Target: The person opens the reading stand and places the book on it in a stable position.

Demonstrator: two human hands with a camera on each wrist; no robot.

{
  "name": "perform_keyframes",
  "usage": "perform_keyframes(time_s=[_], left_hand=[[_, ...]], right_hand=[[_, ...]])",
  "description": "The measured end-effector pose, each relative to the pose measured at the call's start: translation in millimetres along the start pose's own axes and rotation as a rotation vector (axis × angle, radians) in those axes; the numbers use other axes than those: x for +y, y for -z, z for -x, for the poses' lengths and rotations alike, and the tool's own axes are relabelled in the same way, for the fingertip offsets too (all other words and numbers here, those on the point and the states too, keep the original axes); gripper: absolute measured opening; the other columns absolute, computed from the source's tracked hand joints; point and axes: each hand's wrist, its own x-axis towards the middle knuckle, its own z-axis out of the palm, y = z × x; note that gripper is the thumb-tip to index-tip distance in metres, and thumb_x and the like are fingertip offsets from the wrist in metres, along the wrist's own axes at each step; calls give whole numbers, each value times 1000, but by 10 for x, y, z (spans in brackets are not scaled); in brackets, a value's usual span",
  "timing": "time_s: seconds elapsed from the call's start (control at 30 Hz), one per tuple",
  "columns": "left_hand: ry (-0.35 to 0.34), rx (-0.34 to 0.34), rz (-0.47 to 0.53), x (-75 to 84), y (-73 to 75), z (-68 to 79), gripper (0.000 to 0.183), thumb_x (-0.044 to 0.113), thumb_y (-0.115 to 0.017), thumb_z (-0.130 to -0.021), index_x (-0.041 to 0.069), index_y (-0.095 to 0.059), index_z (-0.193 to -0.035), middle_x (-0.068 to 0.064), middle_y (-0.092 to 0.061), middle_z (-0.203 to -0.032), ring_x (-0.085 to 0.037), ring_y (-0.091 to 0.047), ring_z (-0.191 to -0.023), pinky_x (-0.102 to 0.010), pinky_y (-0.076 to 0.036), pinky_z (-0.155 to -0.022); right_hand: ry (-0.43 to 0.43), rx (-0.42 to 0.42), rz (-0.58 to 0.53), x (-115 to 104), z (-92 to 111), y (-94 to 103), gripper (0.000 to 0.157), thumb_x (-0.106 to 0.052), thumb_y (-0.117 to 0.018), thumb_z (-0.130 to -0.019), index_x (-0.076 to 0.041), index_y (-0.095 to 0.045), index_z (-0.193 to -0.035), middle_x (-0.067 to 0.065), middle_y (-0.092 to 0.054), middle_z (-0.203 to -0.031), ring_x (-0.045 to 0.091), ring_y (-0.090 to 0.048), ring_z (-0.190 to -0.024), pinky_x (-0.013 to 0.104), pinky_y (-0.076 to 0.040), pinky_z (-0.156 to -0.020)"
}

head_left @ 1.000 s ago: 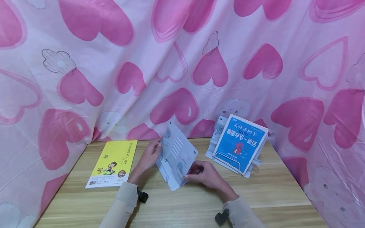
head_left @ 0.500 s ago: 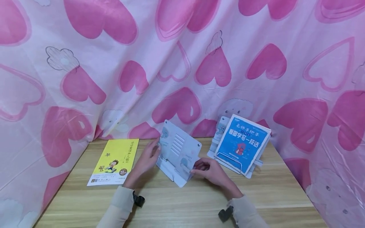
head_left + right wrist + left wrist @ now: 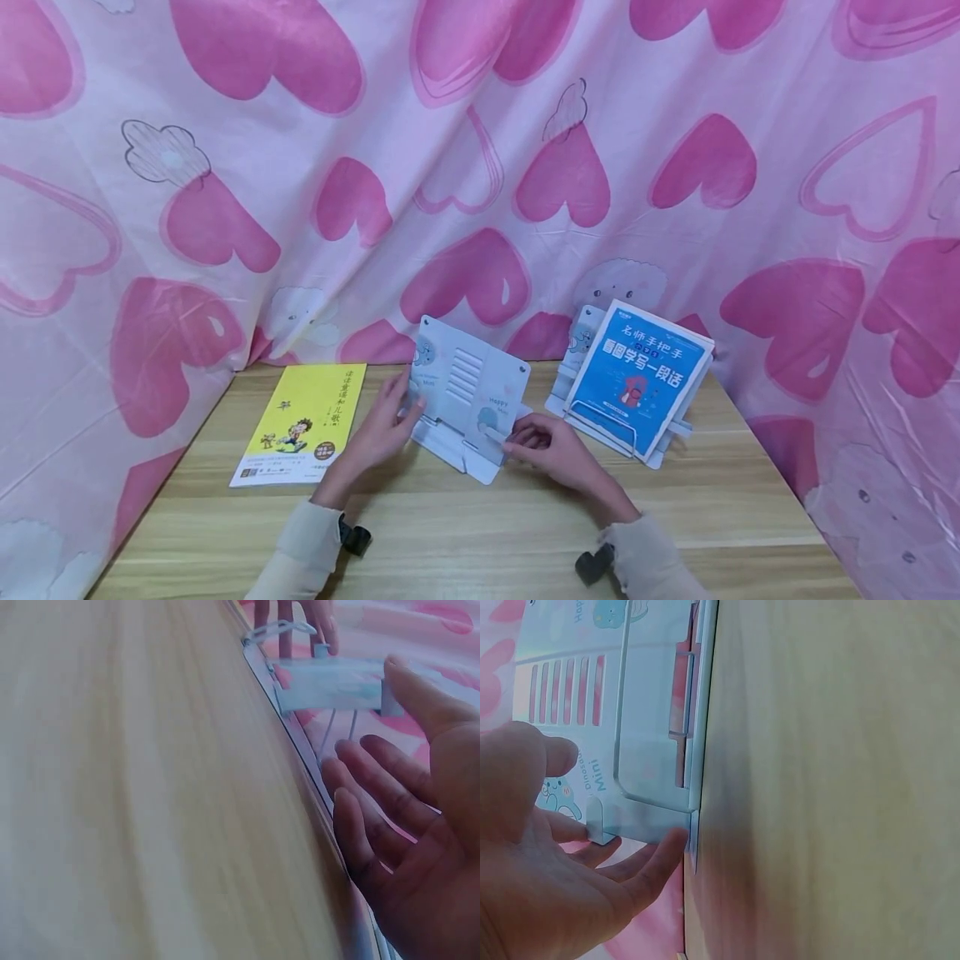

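A light-blue metal book stand [image 3: 435,367] with cartoon prints and slots is propped upright on the wooden table. My left hand [image 3: 382,429] holds its left edge; in the left wrist view the thumb lies in front of the panel [image 3: 649,727] and the other fingers reach behind and below. At the stand's lower right is my right hand [image 3: 558,450]. The right wrist view has that thumb at the side tab of the stand [image 3: 334,682], while the other fingers are loosely bent and apart from it. A wire page holder crosses the stand's front.
Left of the stand lies a yellow book [image 3: 307,425] on the table [image 3: 465,542]. To the right, a second light-blue stand [image 3: 588,321] carries a blue book [image 3: 633,375]. A pink heart-patterned curtain [image 3: 480,192] hangs behind and beside the table.
The book stand has turned to face me more squarely, its upper left corner shifting left. Both hands have moved with it, the left hand slightly down. The books stay put.
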Motion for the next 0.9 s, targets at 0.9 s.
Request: perform_keyframes(time_s=[0.9], left_hand=[[-15,95,135,-97,41,134,58,28,-55,-114,6,-38,-165,-21,-42,-168,-46,-58,-144,-57,-53,-116]], right_hand=[[-76,419,-17,-163,-45,-183,19,-32,-87,-94,-22,-77,-107,-4,-79,-106,15,-75,-99,27,-65,-91]])
